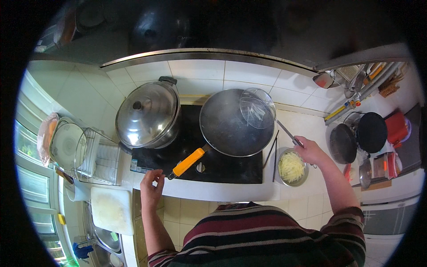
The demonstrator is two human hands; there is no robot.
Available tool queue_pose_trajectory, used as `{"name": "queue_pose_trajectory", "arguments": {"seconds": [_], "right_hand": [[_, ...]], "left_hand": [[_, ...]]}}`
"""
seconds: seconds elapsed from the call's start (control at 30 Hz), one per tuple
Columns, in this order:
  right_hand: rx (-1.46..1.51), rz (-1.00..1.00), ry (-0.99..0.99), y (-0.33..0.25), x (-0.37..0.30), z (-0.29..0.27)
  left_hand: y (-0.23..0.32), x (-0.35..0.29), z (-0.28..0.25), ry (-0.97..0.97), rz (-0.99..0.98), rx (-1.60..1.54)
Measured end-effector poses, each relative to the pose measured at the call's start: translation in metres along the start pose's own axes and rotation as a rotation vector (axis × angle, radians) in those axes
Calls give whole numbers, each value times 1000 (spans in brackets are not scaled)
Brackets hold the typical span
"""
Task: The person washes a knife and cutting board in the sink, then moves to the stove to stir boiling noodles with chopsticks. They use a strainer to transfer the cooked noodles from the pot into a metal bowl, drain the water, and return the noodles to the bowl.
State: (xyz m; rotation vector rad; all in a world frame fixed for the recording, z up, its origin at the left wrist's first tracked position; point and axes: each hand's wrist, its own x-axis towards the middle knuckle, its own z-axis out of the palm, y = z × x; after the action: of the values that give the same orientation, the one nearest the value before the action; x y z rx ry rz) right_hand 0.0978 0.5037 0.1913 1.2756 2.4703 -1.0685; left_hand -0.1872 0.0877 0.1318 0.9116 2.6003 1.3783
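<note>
In the head view, looking down over a dark stove [235, 171], a round wire strainer [258, 107] is being gripped by its handle in the closed fingers of the right hand [309, 150]. Its mesh is being held ahead and to the left of those fingers, partly past the far right rim of a wide wok [231, 129]; pale strands seem to be lying on the mesh, though this may be glare, and contact with the rim cannot be told. Just to the near left of the same fingers, pale yellow shreds [291, 167] are being held in a metal bowl [295, 183]. The left hand's [152, 184] fingers are being curled toward the thumb, beside the wok's orange handle [189, 162], which is lying to their right; whether anything is being gripped cannot be told. Ahead of them, a large lidded pot [147, 118] is standing. The strainer is probably being used best when its mesh is being held level, fully inside the rim, with the wok being steadied by the left fingers.
</note>
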Motion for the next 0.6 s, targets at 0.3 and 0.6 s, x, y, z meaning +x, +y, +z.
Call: {"name": "queue_pose_trajectory", "arguments": {"seconds": [0.3,0.6], "right_hand": [[-75,-73,-9,-15,-5,62],[902,187,-518,-28,-19,100]], "left_hand": [[-11,-6,3,-23,-49,-44],[1,-7,-2,-52,14,-4]]}}
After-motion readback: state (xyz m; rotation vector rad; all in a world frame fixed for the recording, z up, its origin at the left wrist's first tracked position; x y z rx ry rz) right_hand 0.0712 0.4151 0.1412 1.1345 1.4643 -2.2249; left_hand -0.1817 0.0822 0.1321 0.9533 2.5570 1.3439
